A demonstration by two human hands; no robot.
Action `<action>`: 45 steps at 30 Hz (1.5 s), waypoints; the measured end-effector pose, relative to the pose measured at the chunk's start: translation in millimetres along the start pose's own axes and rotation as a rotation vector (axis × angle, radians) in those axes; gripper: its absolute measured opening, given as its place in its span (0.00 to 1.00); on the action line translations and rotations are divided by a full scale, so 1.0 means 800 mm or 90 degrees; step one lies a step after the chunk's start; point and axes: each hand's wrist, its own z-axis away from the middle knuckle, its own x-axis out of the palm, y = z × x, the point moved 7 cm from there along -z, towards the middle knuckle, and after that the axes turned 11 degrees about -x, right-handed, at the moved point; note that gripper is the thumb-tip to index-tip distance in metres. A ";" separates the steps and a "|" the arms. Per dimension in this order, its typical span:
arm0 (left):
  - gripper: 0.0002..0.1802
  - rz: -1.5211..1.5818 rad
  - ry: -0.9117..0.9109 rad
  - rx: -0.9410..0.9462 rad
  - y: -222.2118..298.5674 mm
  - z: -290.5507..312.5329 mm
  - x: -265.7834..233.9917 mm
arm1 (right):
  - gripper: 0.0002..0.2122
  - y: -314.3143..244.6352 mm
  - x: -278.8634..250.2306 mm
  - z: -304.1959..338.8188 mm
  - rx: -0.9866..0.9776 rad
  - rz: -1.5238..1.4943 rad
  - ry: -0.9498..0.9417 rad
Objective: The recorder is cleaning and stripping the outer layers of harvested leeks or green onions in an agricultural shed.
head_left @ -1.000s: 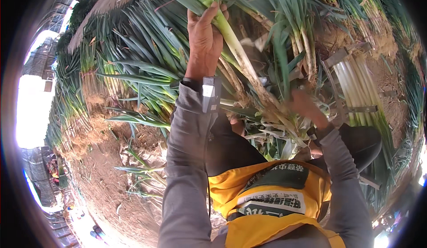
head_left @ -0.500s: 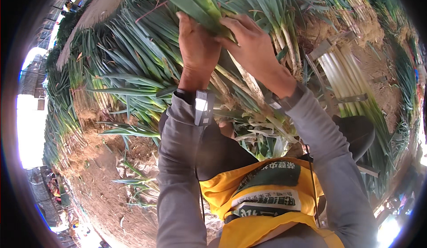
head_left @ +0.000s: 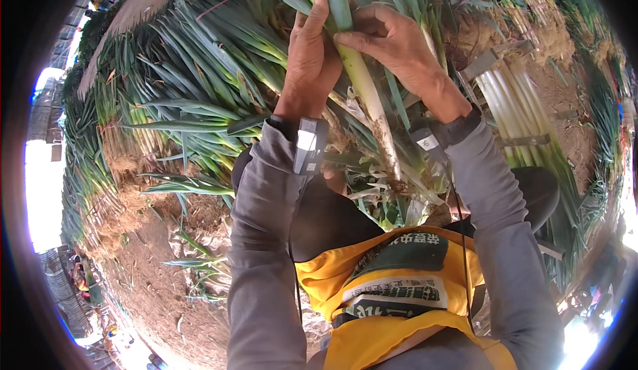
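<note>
A large green onion (head_left: 364, 88) hangs slanting in front of me, leaves up and away, its pale stalk and dirty root end down toward my knees. My left hand (head_left: 310, 68) is closed around it where the leaves fork, thumb lying along the stalk. Against the other side of the stalk, my right hand (head_left: 405, 51) pinches with thumb and forefinger at the base of a leaf. Peeled leaf scraps (head_left: 372, 190) lie below the root end, between my legs.
Piles of unpeeled green onions (head_left: 193, 71) spread ahead and to the left, roots caked with soil. On the right, a metal rack (head_left: 528, 141) holds a bundle of clean white stalks (head_left: 505, 101). Dry soil (head_left: 153, 270) shows at the lower left.
The onion's pale stalk and root end have come into plain view between my hands. My right hand has shifted slightly up and right; my left has moved a little right along the stalk.
</note>
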 end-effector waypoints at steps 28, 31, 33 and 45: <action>0.30 -0.119 0.008 0.012 0.031 -0.001 -0.003 | 0.06 -0.012 -0.020 0.050 0.040 -0.218 0.068; 0.22 -0.063 -0.012 0.048 0.044 -0.011 -0.018 | 0.06 -0.008 -0.028 0.068 0.074 -0.342 0.066; 0.21 -0.042 -0.016 0.073 0.066 -0.010 -0.034 | 0.07 -0.017 -0.021 0.087 -0.003 -0.338 0.011; 0.28 -0.135 0.196 0.223 0.140 0.010 -0.062 | 0.17 0.127 -0.033 0.284 0.311 0.128 -0.341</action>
